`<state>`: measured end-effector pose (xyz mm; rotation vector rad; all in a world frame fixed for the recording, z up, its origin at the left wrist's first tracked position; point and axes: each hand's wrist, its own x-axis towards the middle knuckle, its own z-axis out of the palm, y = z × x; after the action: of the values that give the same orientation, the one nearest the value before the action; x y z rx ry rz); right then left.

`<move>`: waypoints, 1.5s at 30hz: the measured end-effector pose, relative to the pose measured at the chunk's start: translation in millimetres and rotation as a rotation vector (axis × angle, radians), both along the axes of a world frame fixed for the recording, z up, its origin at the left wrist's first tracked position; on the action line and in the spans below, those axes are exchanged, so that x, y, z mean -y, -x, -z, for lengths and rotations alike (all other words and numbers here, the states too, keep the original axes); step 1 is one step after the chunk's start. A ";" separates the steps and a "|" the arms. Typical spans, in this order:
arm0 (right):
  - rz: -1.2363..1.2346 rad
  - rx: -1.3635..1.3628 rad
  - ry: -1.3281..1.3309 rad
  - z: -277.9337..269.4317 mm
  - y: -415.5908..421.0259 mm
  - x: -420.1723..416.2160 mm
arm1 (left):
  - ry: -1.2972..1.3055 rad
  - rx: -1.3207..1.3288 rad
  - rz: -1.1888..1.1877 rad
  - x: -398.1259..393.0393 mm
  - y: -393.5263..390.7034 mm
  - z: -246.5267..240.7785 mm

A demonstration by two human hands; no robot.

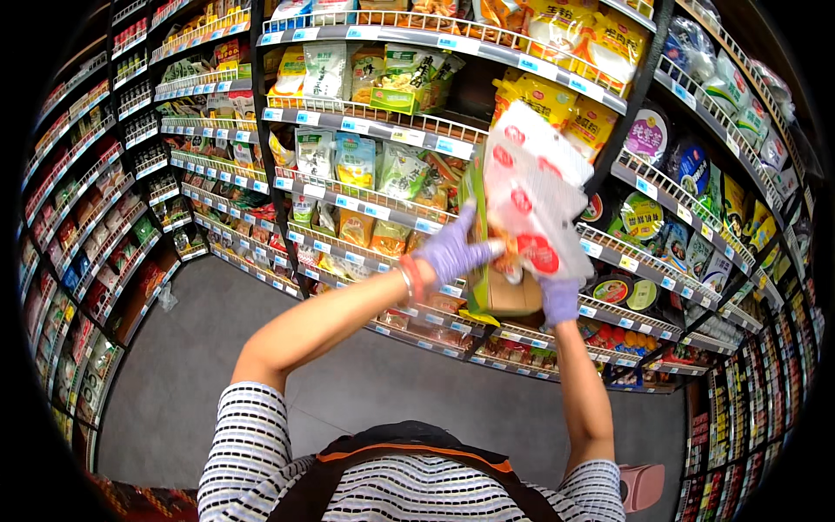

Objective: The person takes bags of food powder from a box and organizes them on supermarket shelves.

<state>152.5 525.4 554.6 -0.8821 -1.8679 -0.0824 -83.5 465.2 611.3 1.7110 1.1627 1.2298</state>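
Both my hands wear thin purple gloves and hold a green-edged cardboard display box [505,293] tilted up before the shelves. White and clear plastic food packets [531,186] with red logos stand fanned out in the box and rise past its rim. My left hand [456,245] grips the box's left side, its thumb reaching across to the front near the packets. At the lower right corner of the box is my right hand [560,300]; the packets hide most of its fingers. Behind the packets, yellow bags [538,101] stand on a shelf.
Wire-fronted shelves [365,121] with price tags curve around me, stocked with food bags. Round seaweed packs [642,215] fill the right-hand bay. Another shelf unit [85,241] runs along the left. A pink box-like object [642,486] sits on the grey floor [196,365] behind my right arm.
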 end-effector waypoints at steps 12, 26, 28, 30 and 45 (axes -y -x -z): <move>-0.394 -0.336 0.412 -115.8 105.1 -130.3 | -0.132 -0.066 -0.137 -121.5 104.5 -95.2; -0.197 0.074 0.584 -197.5 129.5 -219.4 | -0.057 -0.122 -0.040 -228.7 147.8 -134.9; -0.111 0.318 0.419 -204.3 135.1 -218.4 | -0.021 -0.141 -0.050 -240.0 152.9 -138.2; 0.029 0.729 0.103 -213.9 139.8 -220.7 | 0.108 -0.029 0.038 -239.6 151.2 -148.2; 0.068 0.310 0.307 -183.0 151.4 -302.8 | -0.460 -0.049 -0.027 -255.8 163.2 -127.7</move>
<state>1.1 828.2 737.6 -1.1983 -2.1763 0.0297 -246.7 721.0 739.0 2.0710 0.9816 1.5694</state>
